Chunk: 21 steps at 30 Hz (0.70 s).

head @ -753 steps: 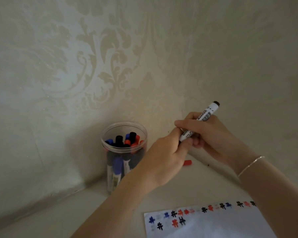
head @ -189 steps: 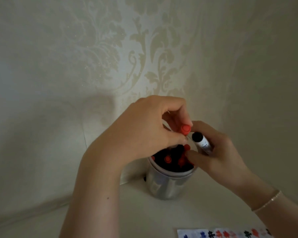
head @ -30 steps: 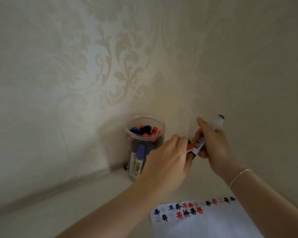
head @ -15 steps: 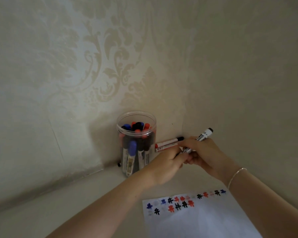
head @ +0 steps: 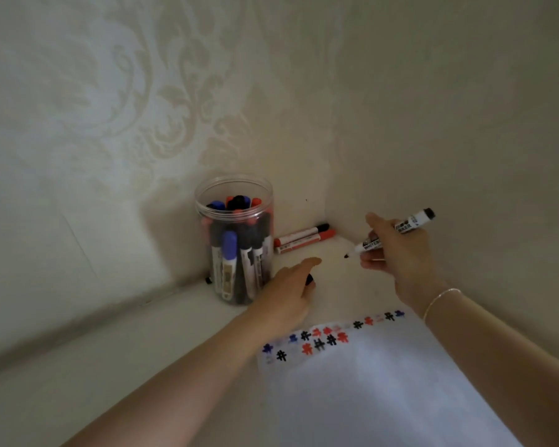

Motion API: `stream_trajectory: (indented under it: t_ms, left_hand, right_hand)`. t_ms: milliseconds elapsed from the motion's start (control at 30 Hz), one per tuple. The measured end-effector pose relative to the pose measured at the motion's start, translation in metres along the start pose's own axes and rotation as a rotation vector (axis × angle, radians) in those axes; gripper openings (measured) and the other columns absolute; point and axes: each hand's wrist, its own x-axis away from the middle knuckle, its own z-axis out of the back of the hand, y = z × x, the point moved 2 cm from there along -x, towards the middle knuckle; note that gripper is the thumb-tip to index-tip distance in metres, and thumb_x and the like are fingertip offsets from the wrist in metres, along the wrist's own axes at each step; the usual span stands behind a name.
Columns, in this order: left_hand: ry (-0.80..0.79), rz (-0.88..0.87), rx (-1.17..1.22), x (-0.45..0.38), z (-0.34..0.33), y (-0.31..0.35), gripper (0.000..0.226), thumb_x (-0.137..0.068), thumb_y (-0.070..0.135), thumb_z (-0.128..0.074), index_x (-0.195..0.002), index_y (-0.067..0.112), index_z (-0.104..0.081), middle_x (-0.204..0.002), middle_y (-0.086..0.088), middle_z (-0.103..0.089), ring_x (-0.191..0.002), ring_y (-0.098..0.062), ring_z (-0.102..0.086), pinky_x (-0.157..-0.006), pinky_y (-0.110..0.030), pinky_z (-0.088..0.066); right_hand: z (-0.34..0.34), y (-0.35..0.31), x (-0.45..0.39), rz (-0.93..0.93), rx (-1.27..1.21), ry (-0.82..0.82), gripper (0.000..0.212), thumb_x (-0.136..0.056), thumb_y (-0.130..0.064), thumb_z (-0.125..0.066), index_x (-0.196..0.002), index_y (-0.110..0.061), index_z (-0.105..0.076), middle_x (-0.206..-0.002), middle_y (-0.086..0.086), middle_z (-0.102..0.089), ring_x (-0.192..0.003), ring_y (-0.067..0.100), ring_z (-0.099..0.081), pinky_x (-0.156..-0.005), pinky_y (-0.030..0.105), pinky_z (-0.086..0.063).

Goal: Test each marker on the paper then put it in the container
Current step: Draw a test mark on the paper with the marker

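Observation:
My right hand [head: 399, 253] grips a white marker with a black end [head: 392, 232], uncapped, its black tip pointing left and down over the surface. My left hand [head: 288, 293] sits low beside the clear round container [head: 234, 191] and holds the marker's black cap [head: 309, 279] under its fingers. The container stands in the corner, filled with several capped blue, red and black markers. The white paper [head: 375, 388] lies in front of me, with rows of blue, black and red test marks along its far edge.
Two markers, one with a black cap [head: 302, 233] and one with a red cap [head: 307, 241], lie against the wall behind the container. Patterned walls close the corner on the left and right. A small black cap [head: 208, 280] lies left of the container's base.
My hands have pulled apart: the cap has come off the marker and stays in my left hand, which dropped toward the surface. My right hand moved right with the uncapped marker.

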Motion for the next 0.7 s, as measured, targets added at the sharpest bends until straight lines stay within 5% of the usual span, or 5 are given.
stream_trajectory:
  t_ms: [133,267,400,500,700]
  left_hand:
    - [0.097,-0.017,-0.019,-0.001,-0.010,-0.005,0.050,-0.099,0.022,-0.044,-0.146,0.034,-0.029,-0.138,-0.003,-0.051,-0.123,-0.015,-0.049,-0.103,-0.027,-0.038]
    - [0.174,-0.037,-0.101,0.004,-0.013,0.000,0.049,-0.098,0.019,-0.044,-0.145,0.029,-0.034,-0.156,-0.002,-0.021,-0.143,-0.018,-0.019,-0.115,-0.031,-0.016]
    - [0.241,-0.273,-0.070,0.019,-0.014,0.007,0.032,-0.091,0.006,-0.050,-0.117,0.019,-0.064,-0.134,0.001,-0.048,-0.127,-0.013,-0.039,-0.108,-0.029,-0.032]
    - [0.175,-0.378,-0.087,0.029,-0.016,0.007,0.028,-0.088,0.030,-0.053,-0.109,0.018,-0.068,-0.120,0.004,-0.056,-0.114,-0.007,-0.045,-0.098,-0.022,-0.036]
    - [-0.003,-0.402,-0.161,0.042,-0.020,-0.002,0.072,-0.078,0.069,-0.048,-0.132,0.023,-0.053,-0.136,0.009,-0.049,-0.125,0.000,-0.037,-0.103,-0.011,-0.027]
  right_hand:
    - [0.002,0.018,0.011,-0.135,-0.056,-0.048,0.030,-0.088,-0.030,-0.067,-0.084,-0.002,-0.059,-0.077,0.017,-0.065,-0.059,0.024,-0.065,-0.054,0.033,-0.060]
    - [0.008,0.032,0.021,-0.150,0.012,-0.149,0.022,-0.078,-0.017,-0.077,-0.077,-0.010,-0.056,-0.078,0.013,-0.065,-0.064,0.023,-0.063,-0.062,0.030,-0.058]
    - [0.013,0.040,0.033,-0.092,0.138,-0.162,0.029,-0.077,-0.014,-0.076,-0.068,-0.013,-0.049,-0.059,0.004,-0.055,-0.049,0.017,-0.049,-0.051,0.029,-0.043]
    - [0.015,0.045,0.039,-0.063,0.123,-0.161,0.025,-0.084,-0.003,-0.063,-0.065,-0.008,-0.048,-0.051,0.007,-0.054,-0.042,0.020,-0.046,-0.045,0.029,-0.039]
    - [0.018,0.056,0.044,0.010,0.248,-0.124,0.017,-0.078,0.001,-0.053,-0.063,-0.005,-0.050,-0.044,0.007,-0.058,-0.037,0.019,-0.047,-0.042,0.023,-0.038]
